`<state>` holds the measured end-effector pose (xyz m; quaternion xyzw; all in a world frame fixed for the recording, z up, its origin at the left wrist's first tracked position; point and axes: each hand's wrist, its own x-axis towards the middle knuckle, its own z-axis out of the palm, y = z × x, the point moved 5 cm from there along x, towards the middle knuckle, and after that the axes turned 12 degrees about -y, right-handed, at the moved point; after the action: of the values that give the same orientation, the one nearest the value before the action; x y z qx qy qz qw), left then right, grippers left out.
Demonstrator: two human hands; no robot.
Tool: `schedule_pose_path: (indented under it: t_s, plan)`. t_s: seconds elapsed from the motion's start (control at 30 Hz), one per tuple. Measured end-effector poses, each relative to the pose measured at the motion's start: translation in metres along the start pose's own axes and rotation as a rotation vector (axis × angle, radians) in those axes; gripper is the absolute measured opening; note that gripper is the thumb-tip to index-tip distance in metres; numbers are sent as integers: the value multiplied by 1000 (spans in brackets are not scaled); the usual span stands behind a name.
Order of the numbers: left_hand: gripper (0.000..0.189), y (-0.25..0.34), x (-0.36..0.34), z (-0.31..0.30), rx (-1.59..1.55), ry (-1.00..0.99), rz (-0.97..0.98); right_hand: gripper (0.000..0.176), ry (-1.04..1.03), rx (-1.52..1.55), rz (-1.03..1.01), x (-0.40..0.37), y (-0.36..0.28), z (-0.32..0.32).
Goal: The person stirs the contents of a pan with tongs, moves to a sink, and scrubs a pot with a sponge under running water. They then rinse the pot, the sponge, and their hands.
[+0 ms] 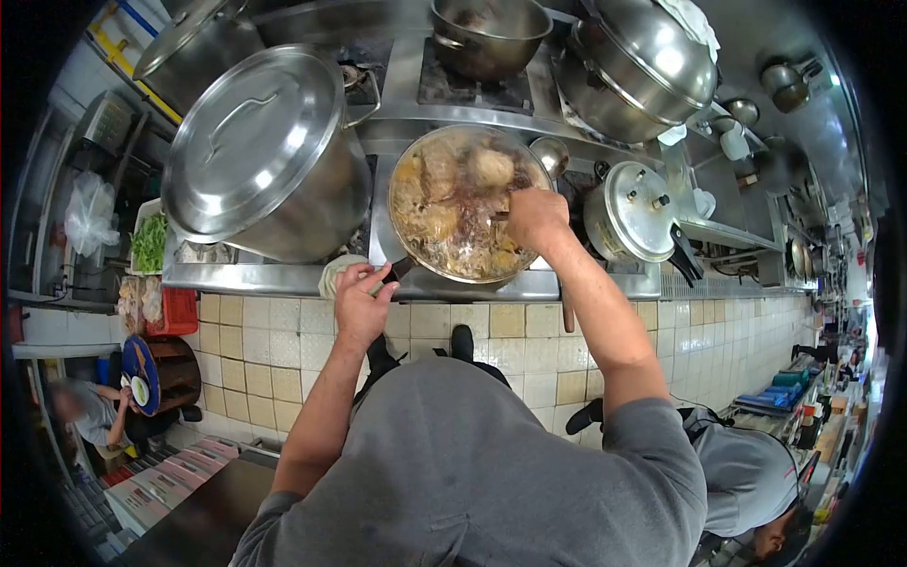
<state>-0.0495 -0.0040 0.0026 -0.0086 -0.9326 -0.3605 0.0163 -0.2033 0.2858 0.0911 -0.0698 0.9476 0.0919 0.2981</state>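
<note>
A wide round pan [439,267] on the stove holds a bubbling brown stew [453,203] with large pale and golden chunks, partly veiled by steam. My left hand [362,298] is closed round the pan's handle [402,268] at the near left side. A folded pale cloth [338,274] lies right beside that hand. Over the right part of the pan, my right hand [539,220] makes a fist around a utensil [501,215]. Only a short bit of this utensil shows, and its working end is lost in the stew and steam, so I cannot tell its kind.
Left of the pan towers a large lidded stockpot [269,170]. A pressure cooker [631,213] and a ladle [549,156] stand to the right. Behind are an open pot [491,42] and a domed steamer [642,61]. One person [746,477] is close behind right; another [99,416] sits far left.
</note>
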Motion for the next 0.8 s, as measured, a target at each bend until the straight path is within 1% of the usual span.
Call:
schedule_pose_path:
  t_s: [0.1, 0.17, 0.27, 0.3, 0.37, 0.4, 0.47, 0.53, 0.6, 0.63, 0.77, 0.8]
  plan:
    - [38, -1, -1, 1, 5, 18, 19, 26, 36, 27, -12, -9, -2, -5]
    - [38, 0, -3, 0, 8, 23, 16, 25, -9, 42, 3, -16, 0, -9]
    - [39, -1, -2, -1, 22, 40, 21, 25, 79, 104, 15, -4, 14, 5]
    - [39, 0, -1, -2, 18, 26, 17, 25, 94, 102, 9, -9, 13, -2]
    - [39, 0, -2, -2, 9, 14, 22, 23, 42, 105, 57, -23, 16, -10]
    - [39, 1, -3, -2, 12, 20, 22, 23, 48, 104, 53, -28, 16, -13]
    - [39, 0, -3, -2, -8, 14, 4, 25, 106, 167, 86, -35, 20, -22]
    - [39, 1, -4, -2, 0, 17, -1, 25, 130, 193, 56, -37, 16, -24]
    - [39, 2, -2, -2, 4, 18, 0, 28, 313, 277, 32, -38, 8, -22]
    - [38, 2, -2, -2, 15, 27, 10, 29, 429, 272, -16, -32, 0, -13]
    - [38, 2, -4, -1, 20, 28, 9, 29, 400, 306, -70, -9, -37, 18]
    - [38, 2, -4, -1, 20, 24, 6, 29, 483, 314, -117, -7, -46, 22]
